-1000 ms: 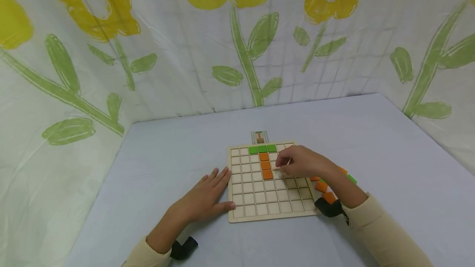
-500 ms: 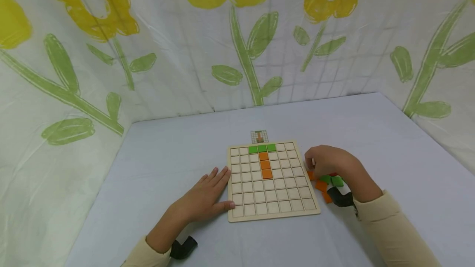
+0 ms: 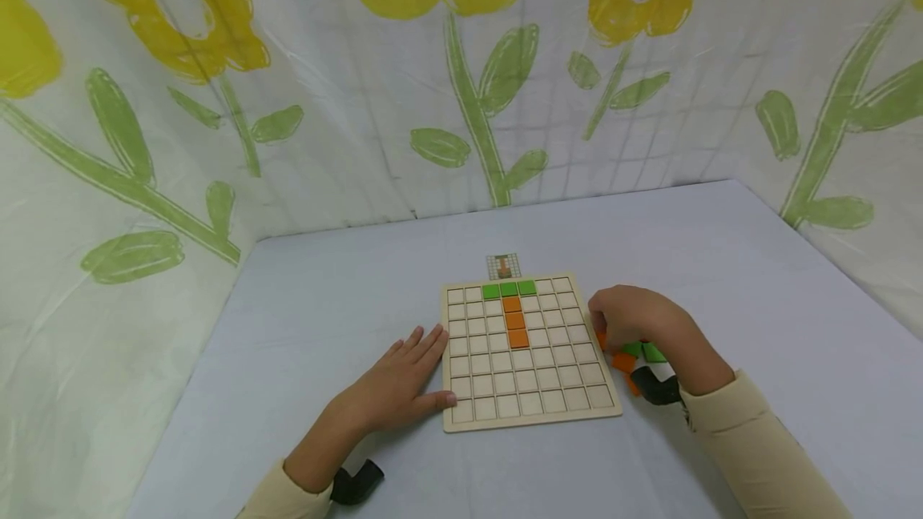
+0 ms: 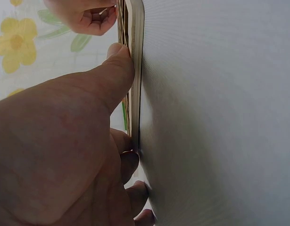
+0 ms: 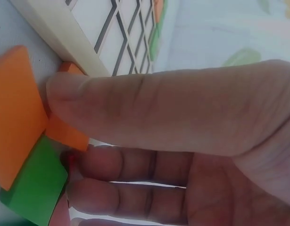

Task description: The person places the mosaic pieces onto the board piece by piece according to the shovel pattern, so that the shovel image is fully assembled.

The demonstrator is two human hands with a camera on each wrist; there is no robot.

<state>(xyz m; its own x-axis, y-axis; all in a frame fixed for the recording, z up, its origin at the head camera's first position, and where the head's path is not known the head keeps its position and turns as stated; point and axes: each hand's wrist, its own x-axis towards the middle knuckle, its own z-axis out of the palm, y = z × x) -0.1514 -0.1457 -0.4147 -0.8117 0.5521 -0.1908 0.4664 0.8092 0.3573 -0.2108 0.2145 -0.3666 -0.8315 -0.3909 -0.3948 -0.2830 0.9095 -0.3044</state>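
A wooden grid board [image 3: 534, 424] lies on the table. Three green tiles [image 3: 509, 288] form a row in its top cells, and three orange tiles [image 3: 514, 320] run down below the middle one. My left hand [image 3: 392, 384] rests flat at the board's left side, its thumb [image 4: 117, 63] over the edge. Beside the board's right edge, my right hand [image 3: 638, 319] pinches a loose orange tile [image 5: 69, 134] between thumb and fingers. Another orange tile [image 5: 15, 117] and a green tile [image 5: 36, 183] lie right by the fingertips; the hand partly covers this pile.
A small printed card [image 3: 503, 266] with a gridded picture lies just behind the board. Pale cloth covers the table [image 3: 346, 287]. A white curtain [image 3: 332, 102] with yellow flowers hangs behind it. Black wrist mounts [image 3: 356, 483] sit under both forearms.
My right hand has gone from above the board to the loose tiles on the right, then lowered its thumb and fingers onto an orange one. My left hand has stayed put.
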